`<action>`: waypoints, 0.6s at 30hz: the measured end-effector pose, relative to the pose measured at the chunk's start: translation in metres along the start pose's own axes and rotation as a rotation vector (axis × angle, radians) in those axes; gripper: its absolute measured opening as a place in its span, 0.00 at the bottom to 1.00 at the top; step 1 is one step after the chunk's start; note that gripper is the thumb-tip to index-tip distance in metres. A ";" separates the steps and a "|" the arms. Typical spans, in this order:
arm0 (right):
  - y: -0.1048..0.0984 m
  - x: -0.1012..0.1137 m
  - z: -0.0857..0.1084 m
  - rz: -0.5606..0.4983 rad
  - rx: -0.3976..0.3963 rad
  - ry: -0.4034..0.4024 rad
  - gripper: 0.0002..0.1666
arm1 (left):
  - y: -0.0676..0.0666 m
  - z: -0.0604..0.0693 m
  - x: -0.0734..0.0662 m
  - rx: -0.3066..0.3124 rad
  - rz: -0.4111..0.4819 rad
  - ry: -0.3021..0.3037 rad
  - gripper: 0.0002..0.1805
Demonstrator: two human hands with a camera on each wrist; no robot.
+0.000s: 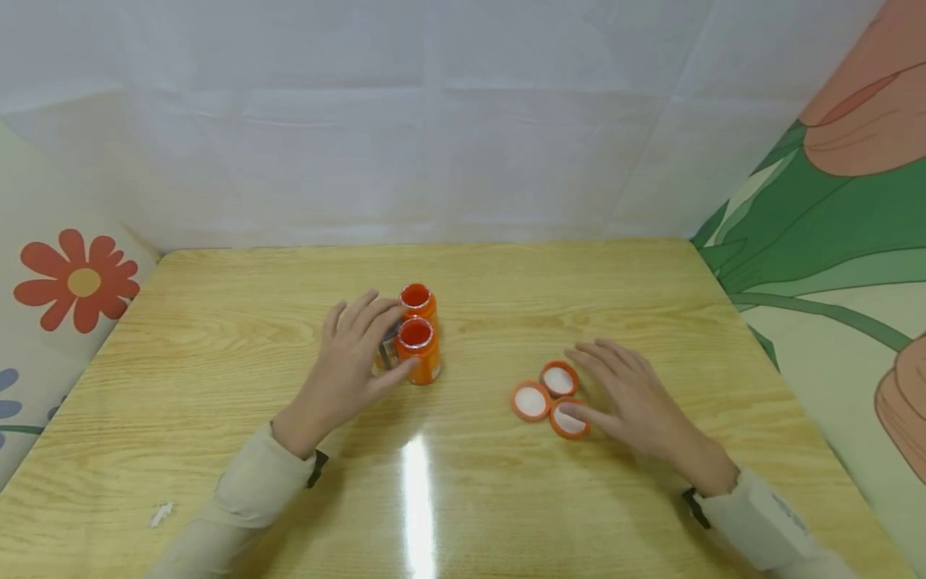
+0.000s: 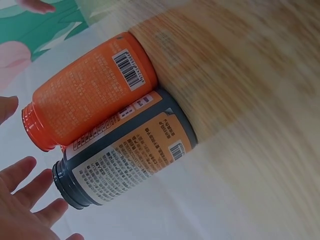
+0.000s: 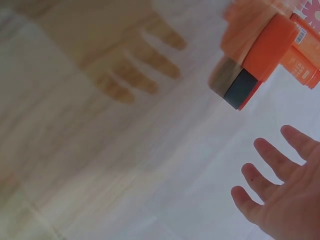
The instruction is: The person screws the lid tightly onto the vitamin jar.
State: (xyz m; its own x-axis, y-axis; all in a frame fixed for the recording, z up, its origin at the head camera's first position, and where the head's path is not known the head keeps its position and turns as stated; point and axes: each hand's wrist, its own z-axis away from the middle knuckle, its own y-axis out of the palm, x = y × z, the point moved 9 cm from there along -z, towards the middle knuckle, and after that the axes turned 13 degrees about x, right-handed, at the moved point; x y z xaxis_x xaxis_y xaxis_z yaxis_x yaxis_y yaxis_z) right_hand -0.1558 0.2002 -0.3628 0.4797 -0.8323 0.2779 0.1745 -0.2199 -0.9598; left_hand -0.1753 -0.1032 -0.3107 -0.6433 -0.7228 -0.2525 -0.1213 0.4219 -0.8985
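Two uncapped orange bottles, a front one [image 1: 427, 366] and a rear one [image 1: 430, 310], stand upright together, with a dark-necked bottle [image 1: 387, 351] [image 2: 130, 150] on their left, partly hidden by my left hand [image 1: 346, 354] [image 2: 25, 205]. That hand's fingers are spread around the group without a visible grip. Three round lids [image 1: 531, 400] lie close together, white insides up. My right hand [image 1: 640, 402] [image 3: 290, 200] hovers at their right with relaxed fingers, its thumb over the nearest lid [image 1: 570, 420]; contact cannot be told.
The wooden table [image 1: 477, 490] meets a white cloth backdrop [image 1: 434, 161] at its rear edge. A small white scrap [image 1: 161, 515] lies at the front left. Flower-printed cloths hang along both sides.
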 end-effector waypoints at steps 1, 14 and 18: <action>0.000 0.000 0.000 -0.004 0.005 0.004 0.42 | 0.001 -0.001 0.000 -0.001 -0.001 0.002 0.37; 0.004 0.000 0.002 -0.043 0.018 0.014 0.41 | 0.007 -0.006 -0.003 0.023 -0.022 0.017 0.35; 0.003 0.001 0.002 -0.042 0.018 0.007 0.40 | 0.009 -0.006 -0.003 0.033 -0.027 0.019 0.35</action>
State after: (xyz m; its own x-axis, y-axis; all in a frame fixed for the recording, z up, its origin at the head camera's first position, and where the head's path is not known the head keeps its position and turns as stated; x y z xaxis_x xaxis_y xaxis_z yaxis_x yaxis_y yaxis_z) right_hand -0.1531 0.1998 -0.3656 0.4652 -0.8263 0.3175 0.2100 -0.2454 -0.9464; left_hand -0.1796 -0.0940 -0.3159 -0.6547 -0.7229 -0.2210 -0.1145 0.3838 -0.9163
